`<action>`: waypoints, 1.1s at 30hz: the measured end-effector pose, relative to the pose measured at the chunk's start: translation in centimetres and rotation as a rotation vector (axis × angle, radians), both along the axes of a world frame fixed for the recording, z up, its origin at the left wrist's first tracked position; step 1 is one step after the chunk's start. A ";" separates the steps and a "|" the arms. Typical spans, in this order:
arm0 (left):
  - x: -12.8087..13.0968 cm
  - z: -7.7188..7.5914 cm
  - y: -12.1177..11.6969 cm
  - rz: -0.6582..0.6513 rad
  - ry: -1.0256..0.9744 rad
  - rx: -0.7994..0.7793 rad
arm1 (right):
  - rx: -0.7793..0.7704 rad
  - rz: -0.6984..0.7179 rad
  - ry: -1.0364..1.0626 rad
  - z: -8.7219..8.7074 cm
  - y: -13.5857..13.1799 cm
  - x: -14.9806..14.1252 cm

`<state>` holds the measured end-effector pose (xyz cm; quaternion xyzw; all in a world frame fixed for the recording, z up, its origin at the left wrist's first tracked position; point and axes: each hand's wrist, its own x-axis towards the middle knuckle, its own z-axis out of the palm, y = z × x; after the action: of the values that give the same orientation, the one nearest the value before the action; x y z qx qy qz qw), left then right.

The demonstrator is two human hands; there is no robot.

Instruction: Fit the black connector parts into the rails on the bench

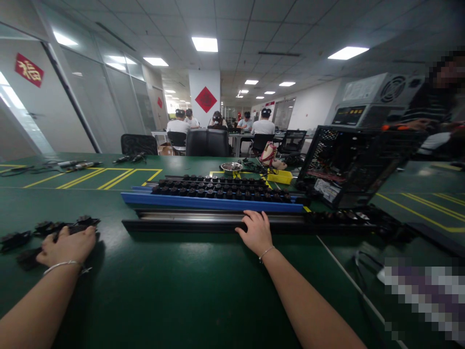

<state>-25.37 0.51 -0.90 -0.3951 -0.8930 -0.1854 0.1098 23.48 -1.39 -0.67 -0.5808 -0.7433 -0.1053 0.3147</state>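
Observation:
At the left, my left hand [69, 246] is curled over a small group of black plastic modules [47, 227]; its fingers close on one dark module, mostly hidden beneath them. My right hand [256, 231] lies across a long black metal channel [181, 225] in the middle of the table, fingers bent over it and thumb on its near side. Several round black modules [341, 216] sit in the channel's right end, while its left stretch shows a bare, shiny inside. Just behind it lies a blue channel [210, 201], with rows of similar black modules along it.
An open computer case [337, 165] with a power supply [381, 89] on top stands at the right. A yellow tray [279, 177] and a metal dish [231, 167] sit behind the channels. Cables [363, 271] lie at right. A person [432, 106] stands beyond the case.

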 end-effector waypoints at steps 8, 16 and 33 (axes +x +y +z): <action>10.1 3.3 1.2 -0.263 -0.002 0.382 | 0.017 0.006 0.000 -0.1 0.0 0.0; 24.2 2.5 0.9 -0.881 0.225 0.275 | -0.011 0.008 0.002 0.2 -0.1 0.1; 25.5 0.4 -0.4 -1.016 0.259 0.130 | 0.279 -0.423 0.151 1.4 0.8 7.0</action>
<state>0.13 0.10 -0.52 -0.7903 -0.5546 -0.2198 0.1399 30.49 -0.55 0.78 -0.6804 -0.5582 -0.2266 0.4173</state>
